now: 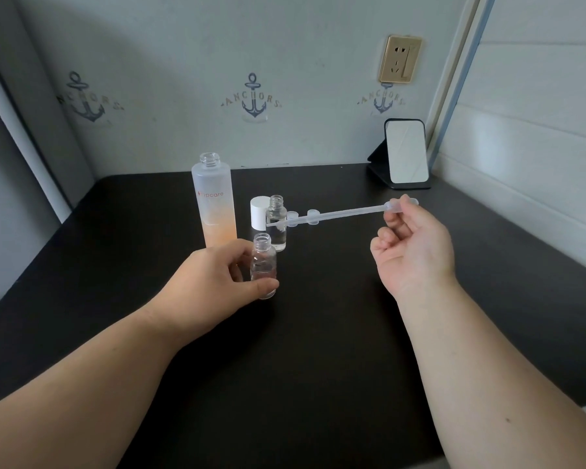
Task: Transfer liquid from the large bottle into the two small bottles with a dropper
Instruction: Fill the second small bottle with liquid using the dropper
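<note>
The large frosted bottle stands uncapped on the dark table, its lower part peach-coloured. My left hand holds a small clear bottle upright on the table, thumb in front, fingers behind. A second small clear bottle stands just behind it, open, with clear liquid inside. My right hand pinches the bulb of a clear plastic dropper. The dropper lies nearly level, its tip reaching left to the second small bottle's side.
A white cap stands beside the rear small bottle. Two small clear caps lie behind the dropper. A standing mirror is at the back right corner. Walls close the table at the back and right.
</note>
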`<action>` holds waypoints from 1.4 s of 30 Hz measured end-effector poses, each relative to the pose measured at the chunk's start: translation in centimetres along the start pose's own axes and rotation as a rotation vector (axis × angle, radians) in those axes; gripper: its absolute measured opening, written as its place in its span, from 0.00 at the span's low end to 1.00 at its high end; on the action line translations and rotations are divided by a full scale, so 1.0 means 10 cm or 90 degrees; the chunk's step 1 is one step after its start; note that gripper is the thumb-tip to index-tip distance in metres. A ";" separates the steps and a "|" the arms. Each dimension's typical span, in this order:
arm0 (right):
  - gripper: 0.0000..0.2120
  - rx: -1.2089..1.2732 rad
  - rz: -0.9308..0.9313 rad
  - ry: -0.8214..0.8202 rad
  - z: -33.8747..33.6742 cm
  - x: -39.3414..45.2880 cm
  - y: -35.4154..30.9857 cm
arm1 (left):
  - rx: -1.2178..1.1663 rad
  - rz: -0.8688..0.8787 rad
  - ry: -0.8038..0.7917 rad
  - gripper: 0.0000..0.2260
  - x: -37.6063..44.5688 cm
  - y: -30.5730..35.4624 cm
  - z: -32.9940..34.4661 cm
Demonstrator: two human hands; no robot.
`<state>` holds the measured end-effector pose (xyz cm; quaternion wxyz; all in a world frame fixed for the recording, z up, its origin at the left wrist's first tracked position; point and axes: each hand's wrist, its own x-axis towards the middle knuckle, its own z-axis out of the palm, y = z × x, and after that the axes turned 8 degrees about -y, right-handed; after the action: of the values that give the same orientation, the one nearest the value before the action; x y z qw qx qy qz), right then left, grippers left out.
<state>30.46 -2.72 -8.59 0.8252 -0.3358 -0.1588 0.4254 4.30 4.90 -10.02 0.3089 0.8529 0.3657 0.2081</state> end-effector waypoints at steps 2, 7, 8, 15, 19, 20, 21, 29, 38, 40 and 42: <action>0.11 -0.007 0.007 -0.006 0.00 0.00 0.00 | 0.004 -0.009 -0.002 0.13 0.01 -0.01 0.00; 0.10 -0.015 0.020 -0.010 0.01 0.00 0.01 | -0.012 0.003 -0.018 0.16 0.01 -0.02 0.01; 0.10 -0.017 0.022 -0.009 0.01 0.00 0.01 | -0.037 0.009 -0.016 0.16 0.00 -0.03 0.00; 0.09 -0.023 0.030 -0.022 0.01 -0.02 0.01 | -0.243 0.048 0.170 0.08 -0.06 0.01 -0.07; 0.11 -0.022 0.026 -0.032 0.02 -0.01 0.01 | -0.264 -0.015 0.346 0.06 -0.01 -0.03 -0.11; 0.11 -0.020 0.027 -0.033 0.02 -0.01 0.02 | -0.270 -0.035 0.372 0.05 0.02 -0.05 -0.12; 0.11 -0.017 0.029 -0.035 0.02 -0.01 0.02 | -0.268 -0.048 0.383 0.06 0.04 -0.07 -0.13; 0.13 0.004 0.040 -0.083 0.02 -0.01 0.02 | -0.226 -0.084 0.234 0.22 0.20 -0.19 -0.05; 0.10 0.021 0.037 -0.108 0.03 -0.01 0.03 | -0.190 -0.073 0.258 0.18 0.19 -0.14 -0.05; 0.08 0.037 0.034 -0.112 0.03 -0.01 0.03 | -0.183 -0.057 0.256 0.18 0.16 -0.12 -0.05; 0.07 0.057 0.027 -0.120 0.02 -0.01 0.03 | -0.168 -0.039 0.248 0.18 0.13 -0.08 -0.06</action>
<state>30.08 -2.58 -8.64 0.8116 -0.2604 -0.2099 0.4791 4.36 6.56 -9.96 0.3477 0.7372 0.4139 0.4053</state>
